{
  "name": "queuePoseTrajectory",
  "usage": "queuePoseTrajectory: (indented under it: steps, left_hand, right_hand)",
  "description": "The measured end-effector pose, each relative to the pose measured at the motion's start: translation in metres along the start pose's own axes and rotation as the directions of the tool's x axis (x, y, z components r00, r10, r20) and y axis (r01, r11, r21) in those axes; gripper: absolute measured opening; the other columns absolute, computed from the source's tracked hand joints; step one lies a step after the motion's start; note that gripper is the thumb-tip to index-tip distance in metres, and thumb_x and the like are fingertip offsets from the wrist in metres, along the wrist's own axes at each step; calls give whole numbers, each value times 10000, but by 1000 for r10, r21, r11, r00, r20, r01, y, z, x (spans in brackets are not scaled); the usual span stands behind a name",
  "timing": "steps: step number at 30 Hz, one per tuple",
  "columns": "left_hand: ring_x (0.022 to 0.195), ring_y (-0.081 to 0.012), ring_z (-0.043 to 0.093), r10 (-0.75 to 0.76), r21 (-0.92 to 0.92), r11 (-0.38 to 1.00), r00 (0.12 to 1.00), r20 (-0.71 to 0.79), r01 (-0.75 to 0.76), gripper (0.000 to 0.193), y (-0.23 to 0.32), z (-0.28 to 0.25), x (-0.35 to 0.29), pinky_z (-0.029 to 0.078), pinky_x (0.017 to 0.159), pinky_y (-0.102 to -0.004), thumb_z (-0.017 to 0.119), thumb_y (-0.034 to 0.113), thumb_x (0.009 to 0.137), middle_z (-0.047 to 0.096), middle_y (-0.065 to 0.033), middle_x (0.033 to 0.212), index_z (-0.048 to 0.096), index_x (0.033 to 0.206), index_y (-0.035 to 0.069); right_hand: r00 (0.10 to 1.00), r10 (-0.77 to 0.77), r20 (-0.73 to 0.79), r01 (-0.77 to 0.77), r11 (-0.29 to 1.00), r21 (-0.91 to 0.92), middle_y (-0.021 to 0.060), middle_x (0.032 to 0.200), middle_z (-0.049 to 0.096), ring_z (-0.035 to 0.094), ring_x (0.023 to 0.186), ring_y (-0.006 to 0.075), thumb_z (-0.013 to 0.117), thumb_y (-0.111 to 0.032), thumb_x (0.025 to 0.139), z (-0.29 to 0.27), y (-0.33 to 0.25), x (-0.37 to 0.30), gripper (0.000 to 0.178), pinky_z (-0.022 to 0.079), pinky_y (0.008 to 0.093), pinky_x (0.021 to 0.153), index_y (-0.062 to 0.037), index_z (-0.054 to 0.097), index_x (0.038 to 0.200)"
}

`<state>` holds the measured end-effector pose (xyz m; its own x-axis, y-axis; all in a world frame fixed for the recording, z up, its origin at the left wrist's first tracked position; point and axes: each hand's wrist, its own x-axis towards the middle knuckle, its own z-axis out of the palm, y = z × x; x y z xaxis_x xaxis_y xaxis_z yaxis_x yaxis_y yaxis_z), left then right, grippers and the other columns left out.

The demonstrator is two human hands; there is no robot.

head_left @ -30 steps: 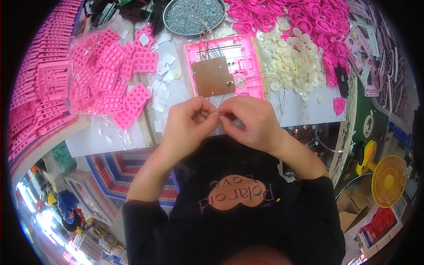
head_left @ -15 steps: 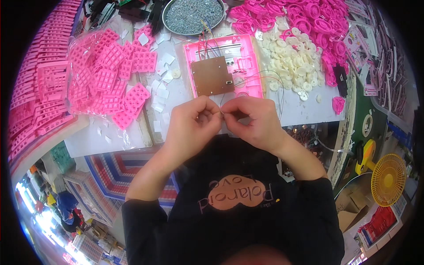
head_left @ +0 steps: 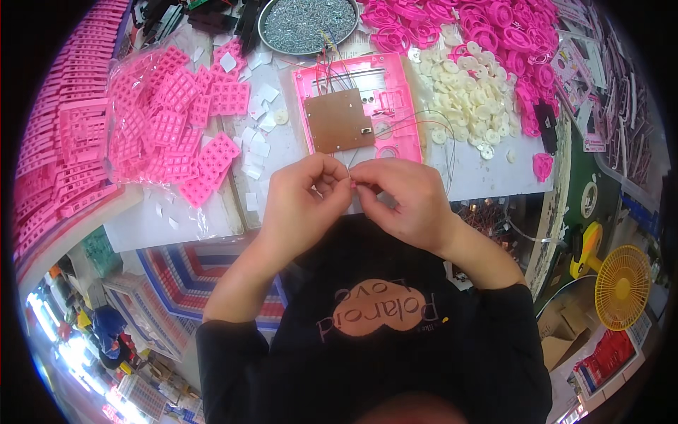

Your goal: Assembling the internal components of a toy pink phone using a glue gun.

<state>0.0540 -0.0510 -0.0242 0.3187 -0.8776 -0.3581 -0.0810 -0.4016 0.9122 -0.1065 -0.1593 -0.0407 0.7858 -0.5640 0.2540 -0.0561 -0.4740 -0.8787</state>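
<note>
My left hand [head_left: 307, 198] and my right hand [head_left: 406, 198] meet fingertip to fingertip at the near edge of a pink plastic housing [head_left: 407, 113]. Between the left thumb and forefinger a thin wire seems to be pinched; it comes down from the brown circuit board [head_left: 340, 121]. The right hand's fingers are closed at the same spot, on something too small to make out. Inside the housing the board lies over the left part, with a small switch [head_left: 366, 130] at its right edge. Thin red and dark wires rise behind it, and more loop to the right.
Pink keypad pieces [head_left: 180, 92] lie in a clear bag on the left. Behind the housing stands a metal bowl of screws [head_left: 309, 25]. White round parts [head_left: 473, 92] and pink rings [head_left: 508, 35] are heaped to the right. A yellow fan [head_left: 621, 286] stands at lower right.
My right hand has shifted slightly, its forefinger now reaching further over the left fingertips and its thumb lower. The left hand has moved a little left. Housing and board stay nearly in place.
</note>
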Motion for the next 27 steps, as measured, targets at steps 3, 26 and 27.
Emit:
queuePoseTrajectory:
  steps: [3, 26, 27]
  left_hand:
    - [678, 13, 524, 18, 20, 1000, 1000, -3, -18, 17, 0, 0, 1, 401, 585, -152, 654, -9, 917, 637, 40, 797, 656, 934, -11]
    - [613, -52, 531, 125, 70, 990, 991, -43, -122, 63, 2, 7, 0, 436, 562, -229, 702, -14, 829, 625, -27, 730, 662, 877, -4]
    - [617, -54, 534, 130, 70, 990, 990, -47, -126, 64, 2, 7, 0, 438, 564, -229, 704, -12, 829, 625, -28, 733, 662, 877, -4]
  right_hand:
    - [1000, -5, -14, 5, 1000, 7, 126, 827, 680, 670, 721, 308, 715, 12, 783, 1, 1, 0, 165, 537, 385, 632, -28, 662, 934]
    - [943, 324, 75, -331, 884, 330, 78, 794, 719, 720, 737, 116, 711, -38, 853, -5, 0, 2, 95, 579, 259, 676, 18, 693, 928]
    - [949, 310, 63, -313, 892, 325, 79, 795, 720, 721, 737, 118, 713, -42, 859, -4, -1, 2, 97, 580, 257, 678, 19, 691, 930]
